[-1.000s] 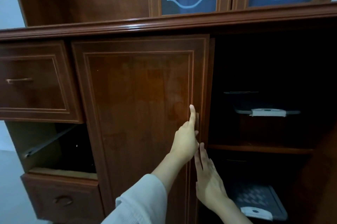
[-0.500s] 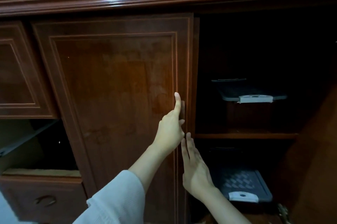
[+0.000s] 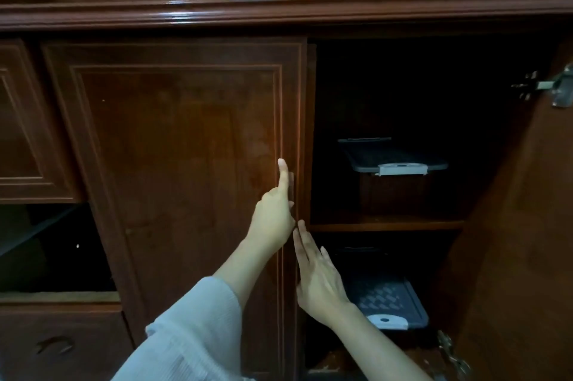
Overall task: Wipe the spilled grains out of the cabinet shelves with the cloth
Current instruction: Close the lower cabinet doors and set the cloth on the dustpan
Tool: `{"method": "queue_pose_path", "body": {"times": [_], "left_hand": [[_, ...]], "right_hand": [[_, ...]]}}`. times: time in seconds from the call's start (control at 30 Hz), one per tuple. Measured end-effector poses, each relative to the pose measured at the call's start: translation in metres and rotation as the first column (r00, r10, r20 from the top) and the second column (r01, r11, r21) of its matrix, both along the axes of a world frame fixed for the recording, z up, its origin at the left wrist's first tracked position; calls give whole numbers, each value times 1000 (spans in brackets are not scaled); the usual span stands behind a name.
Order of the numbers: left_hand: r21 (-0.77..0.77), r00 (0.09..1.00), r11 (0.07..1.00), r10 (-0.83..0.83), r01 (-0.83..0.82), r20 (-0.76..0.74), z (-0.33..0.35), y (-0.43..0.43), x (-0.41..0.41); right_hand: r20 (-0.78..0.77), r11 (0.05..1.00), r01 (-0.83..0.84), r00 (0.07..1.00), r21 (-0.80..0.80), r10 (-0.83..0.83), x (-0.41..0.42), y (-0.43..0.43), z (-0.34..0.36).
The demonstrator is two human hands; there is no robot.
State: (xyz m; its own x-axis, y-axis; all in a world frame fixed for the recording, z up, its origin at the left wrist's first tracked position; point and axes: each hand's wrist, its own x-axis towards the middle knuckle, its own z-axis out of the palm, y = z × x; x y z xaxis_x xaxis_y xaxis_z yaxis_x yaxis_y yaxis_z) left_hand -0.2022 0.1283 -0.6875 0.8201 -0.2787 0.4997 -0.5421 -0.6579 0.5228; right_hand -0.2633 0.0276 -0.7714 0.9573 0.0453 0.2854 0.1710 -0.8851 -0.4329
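The closed wooden cabinet door [image 3: 173, 179] fills the middle. My left hand [image 3: 274, 216] rests at its right edge, index finger pointing up along the panel and the other fingers curled at the edge. Just below it, my right hand [image 3: 319, 281] lies flat and open with its fingertips touching the same edge. The compartment to the right stands open, with a wooden shelf [image 3: 387, 227] across it. I see no cloth and no grains; the shelf interior is dark.
A grey lidded bin [image 3: 393, 160] sits on the shelf and another bin [image 3: 387, 303] below it. The right-hand door [image 3: 527, 241] hangs open with metal hinges [image 3: 555, 87]. At left is a drawer front [image 3: 21, 132] above an open drawer gap [image 3: 52, 250].
My view has shifted right and moved closer to the cabinet. Both hands stay at the door's right edge, and the door has not visibly moved.
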Motion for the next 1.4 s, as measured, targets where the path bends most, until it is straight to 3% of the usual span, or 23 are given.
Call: {"method": "queue_pose_path", "body": {"times": [0.07, 0.13, 0.27, 0.4, 0.6, 0.87, 1.03, 1.17, 1.27, 1.4], "left_hand": [[-59, 1000, 998, -25, 24, -18, -3, 2, -11], [-75, 1000, 997, -28, 28, -10, -13, 4, -23], [-28, 1000, 1000, 0, -1, -30, -33, 2, -51], [-17, 996, 996, -84, 84, -7, -36, -17, -76], [-5, 967, 969, -246, 247, 63, -13, -86, -119], [144, 778, 843, -534, 518, 330, 43, -192, -219], [319, 513, 709, -687, 629, 515, 68, -252, -296], [489, 324, 639, -746, 594, 581, 75, -288, -339], [618, 287, 617, -782, 488, 554, 75, -304, -355], [735, 349, 605, -789, 305, 505, 65, -320, -352]], "right_hand": [[127, 995, -3, 992, -97, 15, -11, -8, 6], [153, 990, 14, 988, -139, 8, -24, -22, 7], [237, 996, 56, 971, -72, -37, -49, -43, 17], [602, 971, 224, 765, 85, -229, -74, -66, 21], [730, 915, 365, 577, 172, -367, -133, -121, 41], [700, 791, 550, 453, 268, -552, -242, -190, 46], [692, 680, 651, 317, 339, -649, -311, -223, 51], [620, 575, 667, 210, 474, -756, -352, -243, 47], [490, 476, 713, 212, 514, -846, -371, -257, 41], [285, 410, 769, 303, 489, -909, -379, -274, 30]]}}
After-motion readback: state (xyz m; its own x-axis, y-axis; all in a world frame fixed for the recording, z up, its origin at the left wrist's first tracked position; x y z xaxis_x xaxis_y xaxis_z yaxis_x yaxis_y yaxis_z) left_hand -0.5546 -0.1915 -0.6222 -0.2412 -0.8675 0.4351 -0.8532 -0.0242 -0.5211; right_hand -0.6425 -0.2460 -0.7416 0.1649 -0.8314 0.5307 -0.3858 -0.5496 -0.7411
